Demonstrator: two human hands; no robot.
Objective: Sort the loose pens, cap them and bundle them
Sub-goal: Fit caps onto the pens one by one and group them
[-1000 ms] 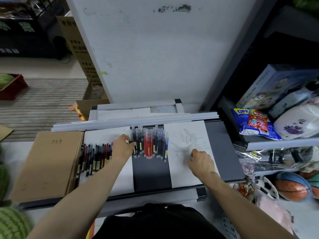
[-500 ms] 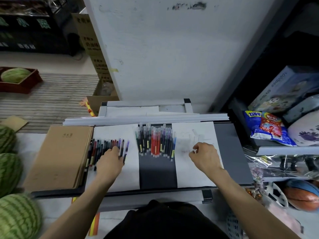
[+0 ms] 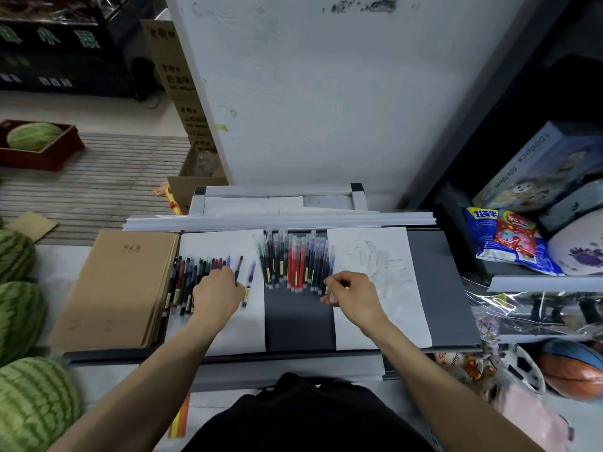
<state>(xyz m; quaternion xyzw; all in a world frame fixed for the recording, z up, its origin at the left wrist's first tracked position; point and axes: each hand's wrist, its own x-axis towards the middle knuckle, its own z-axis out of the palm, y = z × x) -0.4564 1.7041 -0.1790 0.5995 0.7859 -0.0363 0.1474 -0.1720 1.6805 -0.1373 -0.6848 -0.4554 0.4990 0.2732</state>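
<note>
We are sorting: our left hand (image 3: 217, 293) curls round a black pen (image 3: 239, 266) by the left row (image 3: 191, 275); our right hand (image 3: 354, 293) pinches the outermost pen (image 3: 332, 262) of the middle row (image 3: 293, 259), which, we think, must lift without disturbing neighbours.

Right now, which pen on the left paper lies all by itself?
The purple pen, just right of the left hand; the other pens there sit bunched beside the notebook.

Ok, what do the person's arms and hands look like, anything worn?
Left arm and right arm are bare, no sleeves in view. Left hand and right hand are ungloved; no watch, ring or band shows. A black garment covers the torso.
</note>
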